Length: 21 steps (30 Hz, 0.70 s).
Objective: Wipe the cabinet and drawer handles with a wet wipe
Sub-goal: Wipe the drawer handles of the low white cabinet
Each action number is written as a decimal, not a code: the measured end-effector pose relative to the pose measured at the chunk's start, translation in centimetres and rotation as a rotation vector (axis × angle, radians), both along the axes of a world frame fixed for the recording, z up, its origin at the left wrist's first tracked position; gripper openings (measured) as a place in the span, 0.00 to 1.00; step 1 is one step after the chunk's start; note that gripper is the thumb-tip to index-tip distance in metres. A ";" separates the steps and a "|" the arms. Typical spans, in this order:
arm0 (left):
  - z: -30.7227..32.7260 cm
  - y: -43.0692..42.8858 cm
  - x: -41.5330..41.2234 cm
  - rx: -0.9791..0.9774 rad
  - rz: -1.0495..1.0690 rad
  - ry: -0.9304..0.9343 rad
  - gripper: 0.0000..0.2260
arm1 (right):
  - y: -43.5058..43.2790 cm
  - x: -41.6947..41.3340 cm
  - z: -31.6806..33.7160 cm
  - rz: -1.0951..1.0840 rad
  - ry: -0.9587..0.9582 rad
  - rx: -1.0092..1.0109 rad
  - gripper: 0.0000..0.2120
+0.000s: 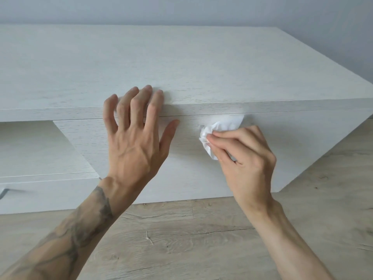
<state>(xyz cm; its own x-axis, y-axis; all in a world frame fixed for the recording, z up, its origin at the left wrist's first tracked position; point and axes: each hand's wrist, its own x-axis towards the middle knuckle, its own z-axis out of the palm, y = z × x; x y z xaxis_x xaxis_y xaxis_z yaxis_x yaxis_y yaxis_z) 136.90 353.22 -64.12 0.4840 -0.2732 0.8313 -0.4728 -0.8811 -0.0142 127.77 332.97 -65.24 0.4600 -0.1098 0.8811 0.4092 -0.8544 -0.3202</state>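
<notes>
The wet wipe [220,129] is bunched into a white wad and pressed against the upper part of the drawer front [262,142], just under the seam below the cabinet top [181,63]. A glint of metal shows at the wipe's left edge; it may be the handle being wiped, though most of it is hidden. If so, its long axis is judged to run left to right along the drawer front, so the coming stroke would be sideways. The wipe is pinched by the right hand [244,154], fingers closed on it, with loose folds spilling up and to the right. The left hand [135,138] is spread flat, grasping nothing, its fingertips braced on the top's front edge, just left of the wipe. Another metal handle [4,193] is seen at the far left, well apart, nearer the left hand.
</notes>
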 end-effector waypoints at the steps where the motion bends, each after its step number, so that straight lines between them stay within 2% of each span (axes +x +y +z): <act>1: 0.1 0.0 -0.2 0.004 0.005 0.011 0.25 | 1.0 0.3 0.1 0.019 -0.001 0.000 0.03; 8: 1.2 2.0 -2.4 0.079 0.014 0.095 0.29 | 4.7 -0.2 -0.5 0.210 0.120 0.164 0.02; 12: 1.7 5.9 -3.9 0.116 0.017 0.179 0.30 | 6.3 0.5 -0.4 0.243 0.245 0.244 0.07; 17: 1.7 12.4 -6.5 0.196 0.072 0.252 0.24 | 10.4 1.5 0.1 0.385 0.353 0.296 0.11; 21: 1.4 18.2 -6.6 0.305 0.110 0.344 0.19 | 15.8 2.5 0.9 0.459 0.395 0.267 0.10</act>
<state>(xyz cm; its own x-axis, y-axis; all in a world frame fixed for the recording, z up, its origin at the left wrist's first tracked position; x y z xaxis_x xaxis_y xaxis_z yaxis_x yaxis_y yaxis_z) 130.28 371.38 -62.69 0.7572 -0.4111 0.5076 -0.3990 -0.9064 -0.1389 130.31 348.73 -64.35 0.7954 -0.0172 0.6058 0.5208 -0.4917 -0.6978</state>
